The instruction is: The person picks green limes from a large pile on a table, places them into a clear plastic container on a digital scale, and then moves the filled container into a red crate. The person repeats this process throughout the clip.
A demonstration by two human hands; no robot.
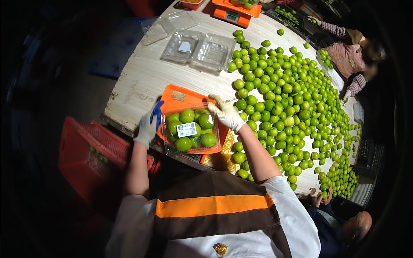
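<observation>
A clear plastic clamshell box (pixel 167 142) of round green fruits (pixel 187 116), with a printed label (pixel 186 129), lies on the orange tray (pixel 171 93) of a scale at the table's near edge. My right hand (pixel 227 114), in a pale glove, holds the box's upper right corner. My left hand (pixel 149 125), in a grey glove with blue at the fingers, is at the box's left side; whether its fingers grip the box or only touch it, I cannot tell. The scale's keypad (pixel 193 157) shows partly below the tray. Yellow rubber bands (pixel 229 145) lie to the tray's right.
Loose green fruits (pixel 290 96) cover the table's right side. An open clear box (pixel 213 51), clear lids (pixel 158 30) and another orange scale (pixel 232 16) are at the far side. A red crate (pixel 80 154) stands lower left. Two people (pixel 348 58) work across and to the right.
</observation>
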